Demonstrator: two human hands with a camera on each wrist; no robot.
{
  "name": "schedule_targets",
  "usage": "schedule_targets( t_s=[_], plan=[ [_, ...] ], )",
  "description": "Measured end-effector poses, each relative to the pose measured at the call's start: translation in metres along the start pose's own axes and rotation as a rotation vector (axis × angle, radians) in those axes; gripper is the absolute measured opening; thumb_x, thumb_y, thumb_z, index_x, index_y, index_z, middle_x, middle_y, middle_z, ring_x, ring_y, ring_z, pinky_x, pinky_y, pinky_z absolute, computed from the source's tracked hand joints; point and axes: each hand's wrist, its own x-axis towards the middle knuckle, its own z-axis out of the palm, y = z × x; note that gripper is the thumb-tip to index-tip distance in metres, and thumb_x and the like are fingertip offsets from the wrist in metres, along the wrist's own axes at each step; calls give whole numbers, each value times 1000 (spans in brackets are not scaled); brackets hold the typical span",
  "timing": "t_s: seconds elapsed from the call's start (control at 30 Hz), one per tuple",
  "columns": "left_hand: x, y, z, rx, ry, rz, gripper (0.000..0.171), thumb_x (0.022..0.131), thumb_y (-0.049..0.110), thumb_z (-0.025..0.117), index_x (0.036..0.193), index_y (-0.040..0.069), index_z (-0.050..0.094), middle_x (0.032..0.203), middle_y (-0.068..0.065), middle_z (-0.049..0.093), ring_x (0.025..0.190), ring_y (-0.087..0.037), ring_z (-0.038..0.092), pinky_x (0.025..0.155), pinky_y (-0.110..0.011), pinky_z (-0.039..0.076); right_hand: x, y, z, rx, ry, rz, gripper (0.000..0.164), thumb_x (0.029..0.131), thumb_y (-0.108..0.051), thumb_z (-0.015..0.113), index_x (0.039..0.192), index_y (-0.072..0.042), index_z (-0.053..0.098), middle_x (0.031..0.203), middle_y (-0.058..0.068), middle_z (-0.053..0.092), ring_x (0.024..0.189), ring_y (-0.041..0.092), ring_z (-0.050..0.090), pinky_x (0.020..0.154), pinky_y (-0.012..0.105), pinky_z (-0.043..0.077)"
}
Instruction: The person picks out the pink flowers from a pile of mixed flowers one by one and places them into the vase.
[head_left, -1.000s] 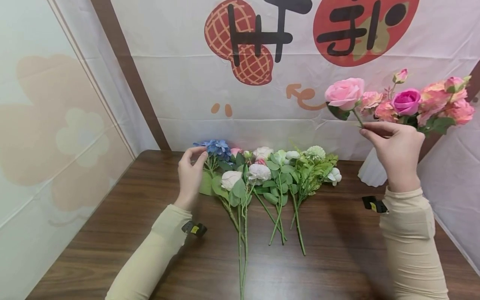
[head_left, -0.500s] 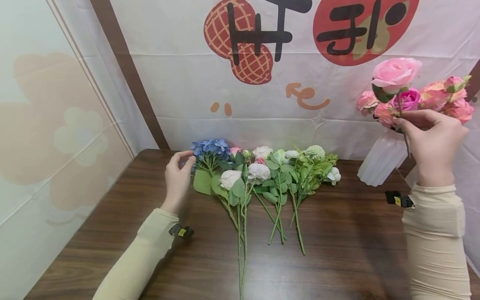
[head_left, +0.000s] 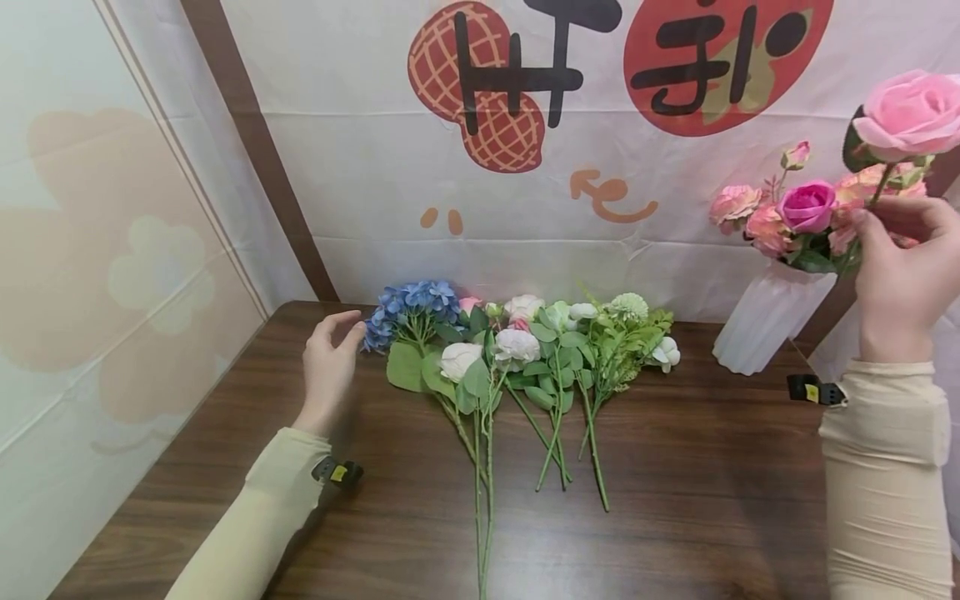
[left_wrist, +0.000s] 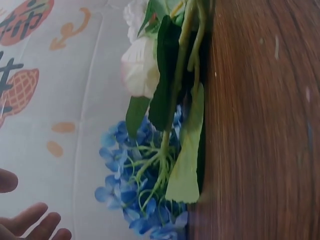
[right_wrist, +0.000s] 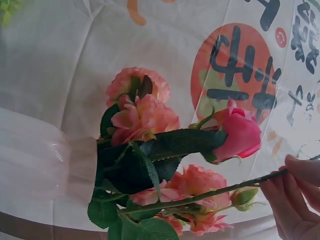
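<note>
My right hand (head_left: 906, 279) pinches the stem of a light pink rose (head_left: 911, 117) between thumb and fingers, high on the right. In the right wrist view, the rose's stem (right_wrist: 215, 192) slants across the flowers, its lower end over the leaves near the vase mouth. A white fluted vase (head_left: 772, 321) holds coral blooms and a magenta rose (head_left: 807, 207). My left hand (head_left: 327, 367) holds nothing; its fingers are loosely bent beside a blue hydrangea (head_left: 415, 304) lying on the table. In the left wrist view, its fingertips (left_wrist: 45, 220) are apart from the petals.
Several more stems lie in a row on the brown wooden table (head_left: 675, 517): a cream rose (head_left: 459, 362), a white carnation-like bloom (head_left: 517, 346), and a pale green pompom flower (head_left: 628, 307) amid greenery. A printed cloth backdrop (head_left: 360, 167) hangs behind the table.
My right hand has carried the pink rose rightward, from left of the vase to above its right side. My left hand has drawn away leftward from the hydrangea.
</note>
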Motion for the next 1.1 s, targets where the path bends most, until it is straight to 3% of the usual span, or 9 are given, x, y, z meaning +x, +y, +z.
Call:
schedule_targets(
  t_s=[0.13, 0.53, 0.8, 1.1],
  plan=[
    [1, -3, -8, 36, -6, 4, 41, 96, 33, 52, 128, 8, 56, 135, -10, 53, 125, -24, 47, 102, -43, 37, 6, 1, 4, 70, 39, 42, 13, 83, -15, 71, 92, -24, 70, 85, -17, 60, 82, -7, 55, 79, 11, 44],
    [3, -14, -31, 124, 43, -27, 43, 96, 35, 52, 130, 10, 55, 136, -12, 52, 125, -29, 48, 102, -45, 36, 19, 21, 12, -33, 94, 19, 13, 87, -21, 68, 98, -26, 67, 92, -19, 59, 83, -9, 51, 83, 13, 43],
    [4, -12, -41, 131, 65, -33, 43, 96, 34, 51, 131, 10, 55, 135, -12, 53, 121, -29, 49, 97, -43, 37, 19, 25, 17, -57, 165, -44, 9, 86, -16, 68, 92, -22, 71, 77, -26, 51, 72, -12, 48, 76, 11, 43],
    [5, -12, -45, 140, 71, -38, 43, 96, 35, 51, 132, 11, 54, 137, -12, 51, 124, -31, 48, 100, -46, 36, 21, 34, 20, -80, 184, -57, 10, 85, -13, 67, 88, -21, 72, 74, -27, 49, 68, -14, 48, 72, 10, 41]
  ],
)
